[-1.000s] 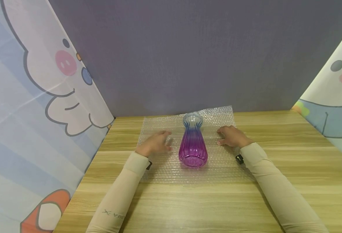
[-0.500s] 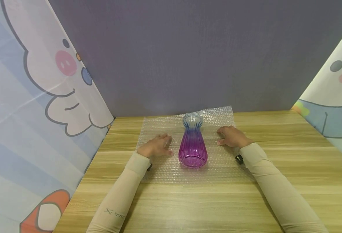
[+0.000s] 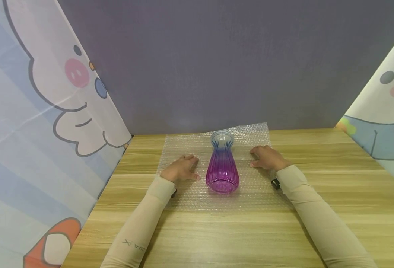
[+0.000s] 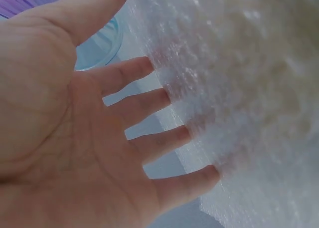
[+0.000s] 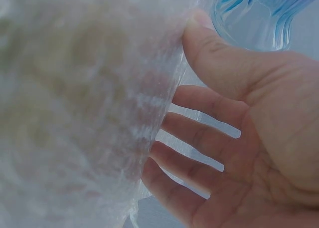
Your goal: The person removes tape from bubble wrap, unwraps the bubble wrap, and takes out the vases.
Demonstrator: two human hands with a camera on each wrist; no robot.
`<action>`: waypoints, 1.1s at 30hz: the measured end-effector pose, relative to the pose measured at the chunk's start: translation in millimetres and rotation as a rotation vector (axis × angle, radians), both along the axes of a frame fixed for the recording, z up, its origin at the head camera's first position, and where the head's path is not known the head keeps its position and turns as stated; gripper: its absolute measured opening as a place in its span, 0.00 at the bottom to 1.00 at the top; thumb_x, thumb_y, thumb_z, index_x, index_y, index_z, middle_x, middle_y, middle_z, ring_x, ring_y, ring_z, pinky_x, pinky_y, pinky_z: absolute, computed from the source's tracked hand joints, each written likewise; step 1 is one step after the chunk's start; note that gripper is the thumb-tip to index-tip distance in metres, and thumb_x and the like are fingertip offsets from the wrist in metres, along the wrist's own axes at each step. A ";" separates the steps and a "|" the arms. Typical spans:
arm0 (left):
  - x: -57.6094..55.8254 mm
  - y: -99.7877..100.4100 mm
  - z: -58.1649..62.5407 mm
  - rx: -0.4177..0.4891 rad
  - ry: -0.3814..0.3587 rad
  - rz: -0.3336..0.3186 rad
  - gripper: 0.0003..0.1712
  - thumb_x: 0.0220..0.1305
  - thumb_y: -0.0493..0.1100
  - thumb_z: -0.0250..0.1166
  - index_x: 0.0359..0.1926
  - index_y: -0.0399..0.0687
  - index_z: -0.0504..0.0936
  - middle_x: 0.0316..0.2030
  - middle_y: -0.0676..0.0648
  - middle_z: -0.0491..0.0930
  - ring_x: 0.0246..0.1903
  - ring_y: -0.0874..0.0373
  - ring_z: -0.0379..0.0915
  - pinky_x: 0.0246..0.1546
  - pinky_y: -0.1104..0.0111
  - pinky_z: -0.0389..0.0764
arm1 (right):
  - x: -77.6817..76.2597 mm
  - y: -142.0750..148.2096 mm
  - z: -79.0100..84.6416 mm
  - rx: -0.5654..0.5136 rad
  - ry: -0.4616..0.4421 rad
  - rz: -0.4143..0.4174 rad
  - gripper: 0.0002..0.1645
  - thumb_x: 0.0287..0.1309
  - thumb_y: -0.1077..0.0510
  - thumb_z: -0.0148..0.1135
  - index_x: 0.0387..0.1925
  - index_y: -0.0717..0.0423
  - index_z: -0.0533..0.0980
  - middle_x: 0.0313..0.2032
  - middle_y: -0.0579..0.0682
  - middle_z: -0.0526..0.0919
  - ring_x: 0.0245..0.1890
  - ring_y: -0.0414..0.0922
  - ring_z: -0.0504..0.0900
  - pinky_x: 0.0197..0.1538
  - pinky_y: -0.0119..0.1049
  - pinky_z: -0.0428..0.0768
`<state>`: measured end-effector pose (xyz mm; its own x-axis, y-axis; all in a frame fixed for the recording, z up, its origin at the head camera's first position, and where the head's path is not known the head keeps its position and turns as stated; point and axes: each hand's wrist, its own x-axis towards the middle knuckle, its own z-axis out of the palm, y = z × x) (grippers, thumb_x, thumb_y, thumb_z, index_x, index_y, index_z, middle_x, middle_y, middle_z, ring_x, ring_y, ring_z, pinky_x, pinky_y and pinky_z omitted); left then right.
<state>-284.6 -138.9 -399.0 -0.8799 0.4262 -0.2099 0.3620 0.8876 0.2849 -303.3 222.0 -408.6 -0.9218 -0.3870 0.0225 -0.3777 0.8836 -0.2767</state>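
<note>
A ribbed glass vase (image 3: pixel 222 167), purple fading to blue, lies on its side with its mouth pointing away from the person. Beneath it a sheet of bubble wrap (image 3: pixel 191 199) is spread flat. My left hand (image 3: pixel 181 169) rests on the wrap left of the vase, apart from it, and the left wrist view shows the fingers spread with fingertips at the wrap. To the vase's right, my right hand (image 3: pixel 267 157) lies on the wrap, also with fingers extended. In both wrist views, the blue rim (image 4: pixel 99 46) of the vase shows beyond the thumb.
The wood-grain table (image 3: pixel 217 238) extends past the wrap on both sides and toward the person. A dark grey wall (image 3: pixel 200 67) rises along the back edge. Cartoon-printed cloth (image 3: pixel 32 149) hangs at the left, with a similar printed cloth (image 3: pixel 388 111) at the right.
My left hand has shifted slightly toward the person and come to rest on the bubble wrap. The right hand and the vase have stayed in place.
</note>
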 end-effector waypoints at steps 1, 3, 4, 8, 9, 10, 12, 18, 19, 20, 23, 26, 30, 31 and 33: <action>0.0 0.2 -0.2 -0.002 0.004 -0.001 0.51 0.58 0.60 0.73 0.77 0.48 0.64 0.79 0.40 0.55 0.78 0.31 0.46 0.76 0.39 0.54 | 0.2 -0.3 0.0 0.001 -0.001 0.000 0.35 0.59 0.52 0.73 0.61 0.69 0.76 0.62 0.70 0.77 0.63 0.73 0.73 0.67 0.67 0.71; -0.1 0.7 -0.3 0.004 0.013 0.000 0.50 0.57 0.59 0.74 0.76 0.47 0.65 0.79 0.40 0.57 0.78 0.32 0.48 0.76 0.40 0.56 | 0.5 -0.7 -0.1 0.002 0.000 -0.001 0.35 0.59 0.52 0.73 0.61 0.69 0.76 0.62 0.71 0.77 0.63 0.73 0.73 0.67 0.67 0.71; -0.4 1.0 -0.1 0.002 0.016 0.000 0.50 0.57 0.59 0.74 0.76 0.47 0.65 0.79 0.40 0.57 0.78 0.33 0.48 0.76 0.41 0.57 | 1.0 -0.8 0.2 0.001 0.000 -0.003 0.35 0.59 0.52 0.73 0.62 0.69 0.76 0.62 0.71 0.77 0.63 0.72 0.73 0.67 0.67 0.71; -1.2 2.9 1.7 0.014 0.021 0.003 0.49 0.55 0.57 0.76 0.74 0.46 0.67 0.78 0.39 0.59 0.77 0.34 0.52 0.75 0.42 0.62 | 1.8 -1.4 0.3 -0.005 0.001 -0.001 0.35 0.59 0.52 0.73 0.61 0.69 0.76 0.62 0.71 0.77 0.62 0.72 0.73 0.66 0.67 0.72; -1.6 3.4 2.0 0.015 0.019 0.003 0.49 0.55 0.57 0.76 0.74 0.46 0.68 0.78 0.39 0.59 0.77 0.34 0.53 0.74 0.42 0.62 | 2.1 -1.7 0.5 -0.005 0.004 0.003 0.35 0.59 0.52 0.73 0.61 0.69 0.76 0.62 0.71 0.77 0.62 0.73 0.74 0.66 0.67 0.72; -1.8 3.8 2.2 0.016 0.017 0.004 0.49 0.55 0.57 0.77 0.73 0.46 0.68 0.77 0.39 0.60 0.76 0.34 0.53 0.74 0.42 0.63 | 2.3 -1.7 0.7 -0.008 0.003 0.002 0.35 0.59 0.52 0.73 0.61 0.69 0.76 0.62 0.70 0.77 0.62 0.72 0.74 0.66 0.66 0.72; -2.7 4.6 2.8 0.022 0.018 0.006 0.48 0.53 0.56 0.78 0.71 0.45 0.70 0.77 0.39 0.59 0.76 0.31 0.54 0.74 0.41 0.63 | 2.3 -1.4 0.8 -0.010 0.003 0.004 0.35 0.59 0.53 0.73 0.61 0.69 0.76 0.62 0.70 0.77 0.62 0.72 0.74 0.66 0.66 0.72; -5.0 8.5 7.8 0.029 0.011 0.012 0.46 0.49 0.54 0.81 0.66 0.45 0.73 0.76 0.36 0.61 0.76 0.32 0.54 0.77 0.42 0.58 | 2.8 -0.1 0.7 -0.010 0.005 0.005 0.35 0.58 0.52 0.74 0.61 0.69 0.76 0.62 0.70 0.77 0.61 0.72 0.74 0.65 0.66 0.73; -5.4 9.0 8.6 0.028 0.005 0.018 0.46 0.48 0.54 0.81 0.66 0.45 0.73 0.75 0.37 0.63 0.76 0.32 0.55 0.76 0.43 0.59 | 2.7 -0.1 0.6 -0.011 0.004 0.006 0.35 0.58 0.52 0.74 0.61 0.69 0.76 0.62 0.70 0.77 0.61 0.72 0.74 0.65 0.66 0.73; -5.8 9.6 9.6 0.030 -0.004 0.028 0.46 0.48 0.54 0.82 0.66 0.46 0.73 0.75 0.37 0.63 0.76 0.33 0.54 0.76 0.43 0.59 | 2.6 -0.1 0.2 -0.009 0.007 0.008 0.35 0.58 0.52 0.74 0.61 0.69 0.76 0.62 0.71 0.78 0.61 0.72 0.74 0.65 0.66 0.73; -7.6 10.4 11.0 0.024 -0.028 0.067 0.51 0.46 0.54 0.82 0.69 0.48 0.70 0.77 0.38 0.61 0.77 0.30 0.50 0.76 0.41 0.59 | 2.6 -0.1 0.0 -0.014 0.002 0.007 0.35 0.58 0.52 0.74 0.61 0.69 0.76 0.62 0.70 0.77 0.61 0.72 0.74 0.65 0.66 0.73; -9.9 11.2 11.1 0.018 -0.041 0.092 0.58 0.45 0.55 0.83 0.75 0.50 0.65 0.79 0.38 0.56 0.78 0.29 0.44 0.77 0.40 0.54 | 2.2 0.0 -0.5 -0.012 0.009 0.017 0.35 0.58 0.53 0.74 0.61 0.70 0.76 0.61 0.71 0.78 0.61 0.73 0.74 0.65 0.66 0.73; -13.0 12.2 10.1 0.005 -0.036 0.095 0.63 0.43 0.55 0.84 0.78 0.52 0.61 0.79 0.39 0.55 0.79 0.30 0.43 0.77 0.40 0.54 | 2.1 0.3 -0.2 -0.013 0.009 0.017 0.35 0.58 0.52 0.74 0.61 0.69 0.76 0.61 0.71 0.78 0.61 0.72 0.74 0.64 0.67 0.73; -13.8 12.5 9.7 0.003 -0.035 0.093 0.63 0.43 0.55 0.84 0.78 0.53 0.61 0.79 0.40 0.56 0.78 0.31 0.44 0.76 0.40 0.56 | 2.4 0.3 0.2 -0.011 0.010 0.017 0.35 0.58 0.52 0.74 0.61 0.69 0.76 0.61 0.71 0.78 0.60 0.73 0.74 0.64 0.67 0.73; -14.7 12.9 9.7 -0.003 -0.034 0.091 0.63 0.43 0.55 0.84 0.78 0.54 0.62 0.78 0.41 0.59 0.78 0.32 0.47 0.74 0.40 0.61 | 2.7 0.8 0.6 -0.009 0.010 0.013 0.35 0.58 0.52 0.74 0.61 0.69 0.76 0.61 0.71 0.78 0.61 0.73 0.74 0.64 0.67 0.73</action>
